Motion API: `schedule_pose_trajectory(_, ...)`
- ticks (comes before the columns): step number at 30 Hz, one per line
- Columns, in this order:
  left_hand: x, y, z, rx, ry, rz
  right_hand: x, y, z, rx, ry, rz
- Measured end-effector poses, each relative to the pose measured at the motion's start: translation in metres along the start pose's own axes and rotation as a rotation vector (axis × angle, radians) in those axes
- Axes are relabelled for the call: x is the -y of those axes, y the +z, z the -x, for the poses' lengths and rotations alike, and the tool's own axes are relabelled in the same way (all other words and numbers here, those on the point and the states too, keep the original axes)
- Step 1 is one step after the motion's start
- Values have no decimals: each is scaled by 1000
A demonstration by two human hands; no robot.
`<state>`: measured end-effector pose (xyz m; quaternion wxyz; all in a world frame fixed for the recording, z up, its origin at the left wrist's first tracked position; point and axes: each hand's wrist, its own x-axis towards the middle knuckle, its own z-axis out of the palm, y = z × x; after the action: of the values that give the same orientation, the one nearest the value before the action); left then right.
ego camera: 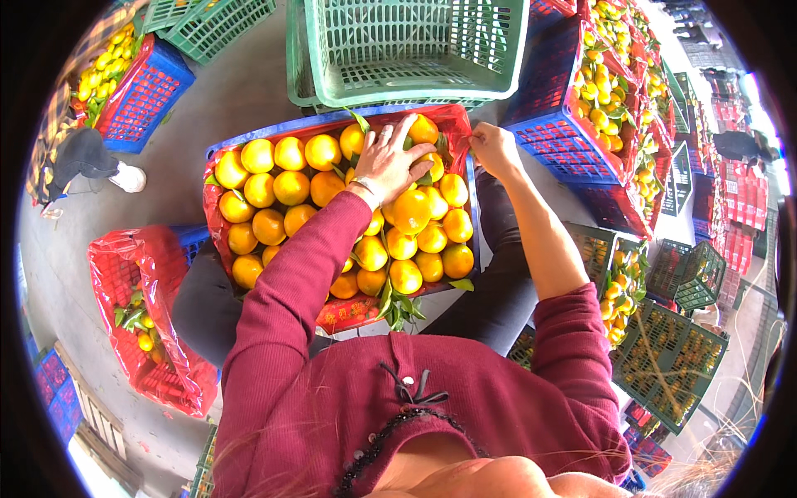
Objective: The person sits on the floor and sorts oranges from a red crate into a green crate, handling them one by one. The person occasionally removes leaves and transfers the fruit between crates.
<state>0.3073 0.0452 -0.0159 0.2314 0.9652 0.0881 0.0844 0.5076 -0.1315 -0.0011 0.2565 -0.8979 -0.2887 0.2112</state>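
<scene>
A blue plastic crate (274, 127) lined with red plastic film (458, 122) stands before me between my knees. Rows of orange mandarins (291, 188) fill it, some with green leaves attached. My left hand (389, 160) lies spread over the mandarins near the crate's far right part, its fingers apart and covering some fruit. At the far right corner, my right hand (496, 149) pinches the edge of the red film. A sprig of green leaves (396, 306) hangs at the near side, above a red patterned surface (348, 313).
Green plastic crates (414, 93) stand just beyond. Stacked blue crates of mandarins (554, 124) rise on the right. To my left sits a red-lined crate (134, 267) with a few fruits and leaves. Another person's leg (84, 155) shows at far left, near a full blue crate (149, 93).
</scene>
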Motion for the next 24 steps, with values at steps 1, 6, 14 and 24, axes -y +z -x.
schedule_pose_trajectory(1,-1,1,-1,1,1,-4,-6,-1,-2,51,156,-281)
schedule_pose_trajectory(6,-1,7,-5,-47,25,-19,-68,12,-18,281,578,-1268)
schedule_pose_trajectory(14,2,2,-1,-34,2,-1,0,23,-23,-132,443,-924)
schedule_pose_trajectory(24,-5,0,-4,1,12,2,-67,76,-25,-701,760,-1189)
